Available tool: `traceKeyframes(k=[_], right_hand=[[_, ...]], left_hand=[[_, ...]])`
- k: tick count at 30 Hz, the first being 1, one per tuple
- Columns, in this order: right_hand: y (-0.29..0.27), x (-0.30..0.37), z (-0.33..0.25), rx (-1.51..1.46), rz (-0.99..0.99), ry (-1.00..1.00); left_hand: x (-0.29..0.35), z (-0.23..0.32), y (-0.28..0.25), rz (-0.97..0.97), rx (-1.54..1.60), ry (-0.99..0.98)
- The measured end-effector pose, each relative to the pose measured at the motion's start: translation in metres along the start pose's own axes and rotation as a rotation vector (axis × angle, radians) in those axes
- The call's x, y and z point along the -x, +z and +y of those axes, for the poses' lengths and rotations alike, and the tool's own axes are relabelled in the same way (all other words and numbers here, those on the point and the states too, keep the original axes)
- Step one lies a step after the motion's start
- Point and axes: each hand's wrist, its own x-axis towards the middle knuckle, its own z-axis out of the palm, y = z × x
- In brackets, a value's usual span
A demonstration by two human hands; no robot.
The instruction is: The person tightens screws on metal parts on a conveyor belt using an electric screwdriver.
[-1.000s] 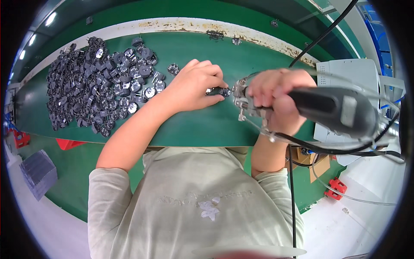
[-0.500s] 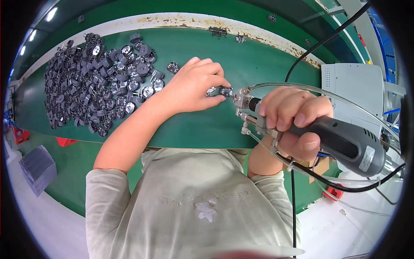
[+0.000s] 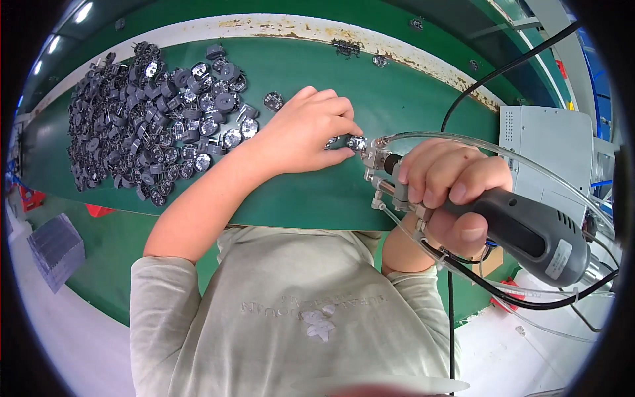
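A small round part (image 3: 356, 143) sits at the very tips of the left hand (image 3: 311, 132), between thumb and forefinger, which are drawn close together on either side of it; whether it also rests on the table cannot be told. Gripped by its sides, it presents its outer end to the tool, and the pinch probably serves to steady it. Just behind it, inside the curl of the same fingers, shows another part (image 3: 333, 141), perhaps tucked there to be near; how firmly it is held is unclear. Just right of the left fingertips is the metal head (image 3: 377, 159) of a dark grey power tool (image 3: 526, 228), at or almost at the part. The right hand (image 3: 456, 178) is closed around the tool's front end, a grip that likely gives control of the tip while the heavier body slopes off behind the hand. A clear hose (image 3: 489, 147) arches over the right knuckles, leaving the fingers free of it. Beyond the left wrist lies a single part (image 3: 273, 101), and farther left a heap of parts (image 3: 145, 126) spreads over the green table (image 3: 297, 198), within that arm's easy reach.
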Motion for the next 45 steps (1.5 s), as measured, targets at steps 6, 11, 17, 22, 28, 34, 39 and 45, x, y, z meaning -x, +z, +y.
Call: traceKeyframes(k=[6,11,17,22,28,34,39,45], right_hand=[[0.005,-0.004,-0.006,0.090,-0.018,0.036],[0.014,-0.008,-0.006,0.152,-0.057,0.046],[0.018,-0.010,0.008,0.156,-0.060,-0.017],[0.015,-0.005,-0.002,-0.034,0.082,-0.005],[-0.012,-0.003,-0.042,-0.031,0.156,-0.189],[-0.015,-0.006,-0.020,-0.017,0.266,-0.146],[-0.014,-0.001,-0.014,0.034,0.329,-0.075],[-0.005,-0.007,-0.018,0.310,0.268,-0.056]], left_hand=[[-0.002,-0.001,0.001,0.003,-0.010,0.017],[-0.002,-0.001,-0.001,0.010,-0.028,0.028],[-0.001,-0.001,-0.003,0.004,-0.048,0.025],[0.000,0.004,-0.004,-0.027,-0.061,0.010],[-0.016,0.012,-0.042,0.044,-0.179,-0.025],[-0.097,-0.114,-0.113,0.204,-0.551,-0.353],[-0.131,-0.133,-0.088,0.267,-0.723,-0.323],[-0.174,-0.130,-0.037,0.086,-0.378,-0.224]])
